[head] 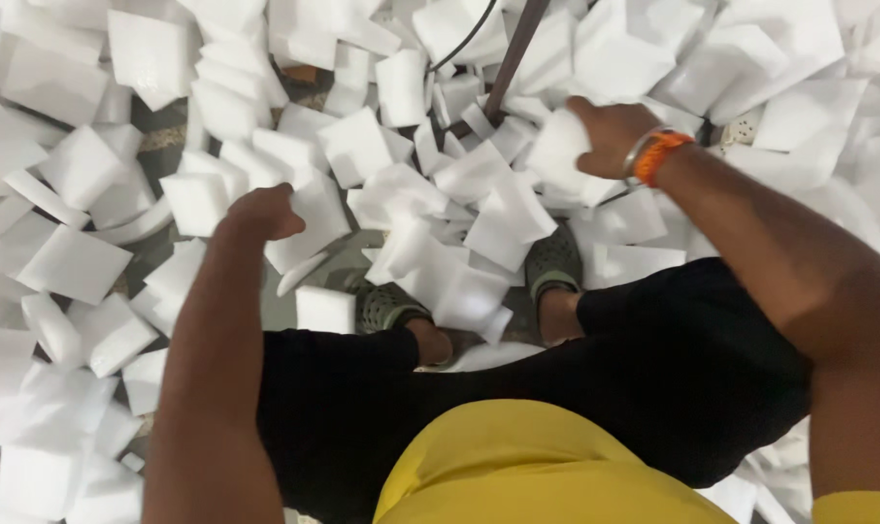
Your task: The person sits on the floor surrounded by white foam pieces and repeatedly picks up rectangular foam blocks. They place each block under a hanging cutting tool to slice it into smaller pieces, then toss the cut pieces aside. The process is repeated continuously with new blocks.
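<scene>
While I bend forward over the pile, my right hand [610, 131] is closed around one white foam block [559, 150], which sits in my fingers just above the other blocks near the dark metal pole [517, 49]. My left hand [263, 212] is curled with the fingers bent in, and it touches the edge of a flat white piece [314, 218], but I cannot tell if it really holds that piece or only rests on it.

To do this grasp well, I think it is better to press the block lightly on its two wide faces, because the foam looks soft and a hard squeeze may dent it. I would also lift it straight up, so the neighbours leaning on it do not slide down over my shoes [554, 262].

Everywhere around me the grey floor [348, 257] is covered with loose white foam blocks [71, 262], lying flat, tilted and one over another, with only small bare spots near my feet. A thin dark cable [469, 34] runs beside the pole at the top. On my right wrist I wear an orange band [658, 153]. I see no walls, only the pile.
</scene>
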